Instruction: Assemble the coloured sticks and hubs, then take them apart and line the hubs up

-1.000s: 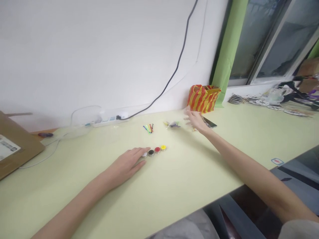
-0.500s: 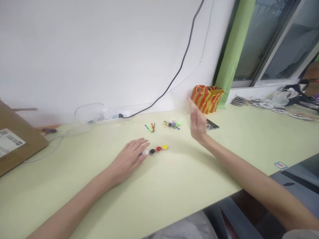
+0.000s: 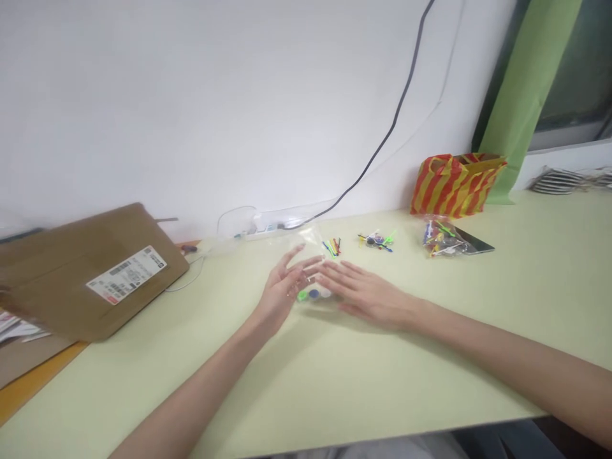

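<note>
My left hand [image 3: 280, 292] is open, fingers apart and curved, beside a row of small round pieces. A green piece [image 3: 302, 296], a blue piece [image 3: 313, 294] and a white piece [image 3: 325, 292] show below the fingertips. From the right, my right hand [image 3: 370, 296] reaches over the row with its fingers stretched out, covering the other pieces. The two hands' fingertips come close together. Something clear and shiny [image 3: 310, 236], like thin plastic, shows behind them. Just past the fingers lie several thin coloured sticks [image 3: 331, 248].
A loose pile of coloured parts [image 3: 375, 241] lies farther back. Right of it, a clear bag of coloured parts [image 3: 442, 241] rests on a dark flat object [image 3: 475, 241]. A red-yellow striped bag [image 3: 456, 185] stands by the wall; a cardboard package [image 3: 95, 274] lies left, near a power strip [image 3: 262, 231].
My right hand has come from the back right to the row beside my left hand. My left hand has turned, its fingers more raised. The view has swung left, bringing more cardboard into sight.
</note>
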The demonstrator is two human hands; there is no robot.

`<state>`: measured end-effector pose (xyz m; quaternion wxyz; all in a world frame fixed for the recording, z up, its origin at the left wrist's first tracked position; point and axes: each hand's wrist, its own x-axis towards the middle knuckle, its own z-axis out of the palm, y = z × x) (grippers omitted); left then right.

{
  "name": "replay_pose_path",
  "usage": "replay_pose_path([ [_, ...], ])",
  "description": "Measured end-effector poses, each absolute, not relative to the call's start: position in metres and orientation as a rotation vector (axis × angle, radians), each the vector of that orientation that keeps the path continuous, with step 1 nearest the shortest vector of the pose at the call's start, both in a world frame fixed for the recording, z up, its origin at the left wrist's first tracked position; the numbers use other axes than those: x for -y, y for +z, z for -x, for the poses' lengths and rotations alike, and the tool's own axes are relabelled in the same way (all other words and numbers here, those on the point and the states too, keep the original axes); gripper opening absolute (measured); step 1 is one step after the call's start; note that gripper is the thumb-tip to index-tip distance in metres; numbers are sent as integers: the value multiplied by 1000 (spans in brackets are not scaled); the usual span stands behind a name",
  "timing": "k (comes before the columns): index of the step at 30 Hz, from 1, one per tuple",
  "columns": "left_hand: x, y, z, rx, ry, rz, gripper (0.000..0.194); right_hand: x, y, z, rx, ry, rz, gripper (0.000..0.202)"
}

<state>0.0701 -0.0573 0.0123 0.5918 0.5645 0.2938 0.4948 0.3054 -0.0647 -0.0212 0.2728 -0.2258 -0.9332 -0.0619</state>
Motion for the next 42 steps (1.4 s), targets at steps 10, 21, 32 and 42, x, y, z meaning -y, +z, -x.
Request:
replay_pose_path([
  [10,-19,30,50,-1194,1622,-1367,31,-1,-44,-372,2115,-158,1192,73],
  [21,-44,0,59,-1466,1543,-1383,40,-11,-57,-369,2110,-172,1255,83],
  [32,-45,-20,53,-1587,1407,-2018,54,-9,-58,-371,2115,-146,1297,84],
  [42,-24,-5,59,-1500,391,-2452,80,-7,-57,-370,2124,-108,1366,81],
])
